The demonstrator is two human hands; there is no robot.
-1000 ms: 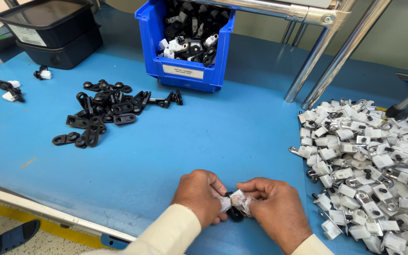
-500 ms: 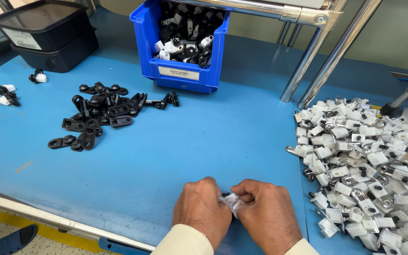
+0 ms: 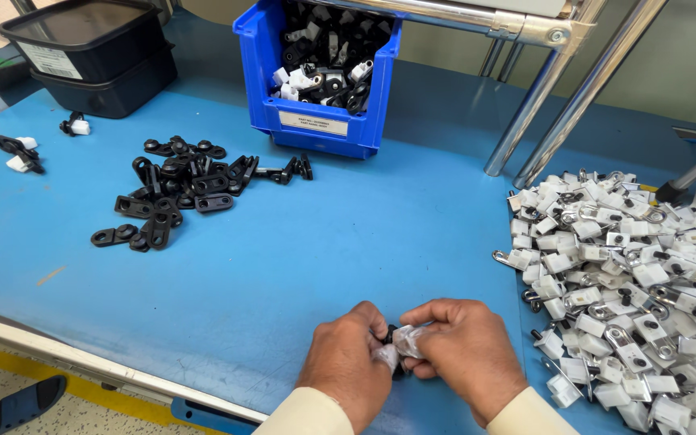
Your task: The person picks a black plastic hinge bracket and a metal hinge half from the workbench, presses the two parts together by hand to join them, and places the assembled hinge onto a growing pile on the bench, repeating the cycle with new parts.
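We're at a blue worktop [image 3: 380, 234], w/ both hands low at its near edge. Far beyond our fingers, twd the back, sits a blue bin [image 3: 316, 121] holding black + white parts; further left of it, two stacked black tubs [image 3: 90, 60]. Right of our fingers, just beside the right hand, a big heap of white clips w/ metal rings [image 3: 638, 274] spreads over the worktop. Beyond and left of our fingers, well apart, lies a scatter of black plastic pieces [image 3: 179, 189]; a few black-and-white assembled bits [image 3: 18, 153] lie farther left. Our left hand [image 3: 348, 366] and right hand [image 3: 465, 354] meet knuckle to knuckle. Fingers [image 3: 412, 334] of both are curled tight, pinching one small white clip w/ a black piece [image 3: 396, 346] betw them; most of it's hidden, so we can't tell how the parts sit together.
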